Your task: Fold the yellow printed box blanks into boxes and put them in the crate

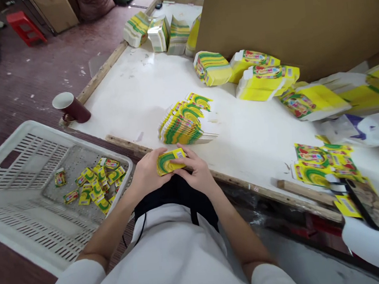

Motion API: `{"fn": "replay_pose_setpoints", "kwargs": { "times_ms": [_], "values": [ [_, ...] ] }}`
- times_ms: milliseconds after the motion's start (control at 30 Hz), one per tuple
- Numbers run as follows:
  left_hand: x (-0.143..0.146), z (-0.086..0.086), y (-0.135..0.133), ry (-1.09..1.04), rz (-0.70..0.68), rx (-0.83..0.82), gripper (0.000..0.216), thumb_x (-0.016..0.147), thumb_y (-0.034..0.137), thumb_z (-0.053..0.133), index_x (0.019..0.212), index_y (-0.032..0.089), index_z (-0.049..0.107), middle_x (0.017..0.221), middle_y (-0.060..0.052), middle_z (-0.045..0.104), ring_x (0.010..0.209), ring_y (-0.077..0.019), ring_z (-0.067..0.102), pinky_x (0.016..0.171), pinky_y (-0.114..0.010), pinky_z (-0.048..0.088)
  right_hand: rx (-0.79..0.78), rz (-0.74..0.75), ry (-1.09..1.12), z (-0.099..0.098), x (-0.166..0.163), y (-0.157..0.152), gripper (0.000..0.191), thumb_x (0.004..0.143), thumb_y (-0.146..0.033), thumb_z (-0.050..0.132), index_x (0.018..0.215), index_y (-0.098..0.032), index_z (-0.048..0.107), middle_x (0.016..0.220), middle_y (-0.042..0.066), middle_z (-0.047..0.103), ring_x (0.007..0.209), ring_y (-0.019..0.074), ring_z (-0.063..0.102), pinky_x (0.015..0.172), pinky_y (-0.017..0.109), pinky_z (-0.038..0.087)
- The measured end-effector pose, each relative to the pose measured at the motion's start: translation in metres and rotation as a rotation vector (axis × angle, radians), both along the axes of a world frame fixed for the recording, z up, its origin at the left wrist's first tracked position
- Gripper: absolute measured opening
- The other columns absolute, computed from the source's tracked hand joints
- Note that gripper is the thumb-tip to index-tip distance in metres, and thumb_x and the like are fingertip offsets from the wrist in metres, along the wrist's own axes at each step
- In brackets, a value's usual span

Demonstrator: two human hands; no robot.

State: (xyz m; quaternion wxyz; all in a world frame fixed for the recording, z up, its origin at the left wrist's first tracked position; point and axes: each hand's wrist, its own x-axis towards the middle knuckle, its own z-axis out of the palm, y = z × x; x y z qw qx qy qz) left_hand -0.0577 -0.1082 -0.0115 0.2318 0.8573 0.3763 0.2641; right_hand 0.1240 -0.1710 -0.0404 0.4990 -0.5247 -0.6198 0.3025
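Between my two hands, close to the table's front edge, is a small yellow and green printed box. My left hand grips its left end, and my right hand has its fingers and thumb on the right end, by the barcode. Just beyond them a fanned pile of flat yellow box blanks lies on the white table. To the left, a white plastic basket holds several small finished-looking yellow boxes.
A maroon mug stands at the table's left corner. Stacked blanks line the back, before a large cardboard sheet. At right lie loose blanks, a wooden stick and a phone. A red stool stands on the floor.
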Motion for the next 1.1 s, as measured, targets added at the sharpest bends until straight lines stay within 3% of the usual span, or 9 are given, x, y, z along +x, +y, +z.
{"fn": "replay_pose_setpoints", "kwargs": {
  "times_ms": [167,267,400,533,633,767,867,967,1100],
  "values": [
    [-0.01,0.002,0.006,0.045,0.039,0.028,0.049,0.074,0.029,0.073,0.118,0.02,0.054,0.111,-0.008,0.07,0.103,-0.0236,0.068,0.091,-0.034,0.053,0.015,0.016,-0.006,0.013,-0.011,0.007,0.046,0.084,-0.027,0.071,0.129,-0.024,0.061,0.141,0.015,0.053,0.138,0.0281,0.047,0.113,0.049,0.041],
    [-0.044,0.011,0.018,0.211,0.155,0.007,0.049,0.075,0.034,0.072,0.119,0.021,0.055,0.113,-0.009,0.069,0.103,-0.0275,0.067,0.09,-0.039,0.052,0.064,-0.05,-0.088,0.027,0.006,0.02,0.061,0.085,-0.032,0.071,0.141,-0.024,0.049,0.144,0.015,0.053,0.13,0.0274,0.054,0.109,0.047,0.046],
    [-0.117,0.019,0.036,0.56,0.445,0.074,0.054,0.077,0.048,0.071,0.121,0.019,0.057,0.116,-0.017,0.068,0.111,-0.0408,0.061,0.095,-0.055,0.045,0.049,-0.475,-0.303,0.028,0.046,0.054,0.046,0.088,-0.03,0.064,0.132,-0.016,0.058,0.127,0.017,0.064,0.119,0.0314,0.058,0.106,0.052,0.045],
    [-0.153,0.011,0.038,0.453,0.492,0.002,0.058,0.078,0.06,0.066,0.119,0.018,0.06,0.119,-0.018,0.068,0.114,-0.0417,0.061,0.097,-0.058,0.045,-0.139,-0.429,-0.448,0.011,0.064,0.077,0.037,0.083,-0.019,0.063,0.12,-0.015,0.065,0.107,0.016,0.069,0.102,0.0339,0.063,0.095,0.054,0.049],
    [-0.129,-0.001,0.031,0.143,0.387,-0.206,0.052,0.08,0.059,0.066,0.115,0.021,0.063,0.112,-0.011,0.072,0.107,-0.0311,0.067,0.095,-0.047,0.051,-0.073,-0.405,-0.451,0.009,0.061,0.075,0.035,0.083,-0.017,0.061,0.117,-0.017,0.063,0.106,0.015,0.065,0.1,0.0323,0.061,0.094,0.053,0.048],
    [-0.055,-0.012,0.02,-0.278,0.156,-0.493,0.06,0.073,0.055,0.076,0.119,0.021,0.06,0.109,-0.01,0.073,0.103,-0.0249,0.07,0.095,-0.042,0.053,-0.003,-0.42,-0.409,0.031,0.042,0.056,0.042,0.079,-0.015,0.065,0.12,-0.019,0.056,0.098,0.01,0.061,0.096,0.0295,0.058,0.094,0.052,0.047],
    [-0.002,-0.012,0.012,-0.69,0.016,-0.627,0.08,0.065,0.069,0.075,0.128,0.024,0.054,0.121,-0.014,0.068,0.111,-0.0267,0.067,0.091,-0.042,0.056,-0.001,-0.226,-0.237,0.043,0.01,0.034,0.043,0.079,-0.017,0.067,0.119,-0.023,0.052,0.093,0.005,0.06,0.086,0.0234,0.059,0.084,0.041,0.051],
    [0.03,-0.004,0.004,-0.92,0.093,-0.662,0.075,0.077,0.082,0.048,0.124,0.024,0.053,0.109,-0.012,0.067,0.106,-0.0262,0.066,0.087,-0.044,0.056,-0.032,0.026,0.085,0.038,-0.027,0.012,0.039,0.083,-0.022,0.066,0.118,-0.024,0.05,0.091,0.002,0.059,0.079,0.0179,0.059,0.076,0.032,0.053],
    [0.04,0.005,0.0,-1.042,0.254,-0.628,0.065,0.089,0.076,0.022,0.109,0.024,0.054,0.08,-0.003,0.055,0.072,-0.0162,0.06,0.076,-0.036,0.056,-0.074,0.092,0.272,0.022,-0.054,-0.004,0.047,0.081,-0.036,0.074,0.12,-0.023,0.052,0.098,0.003,0.06,0.083,0.0168,0.059,0.074,0.029,0.053]
  ]
}}
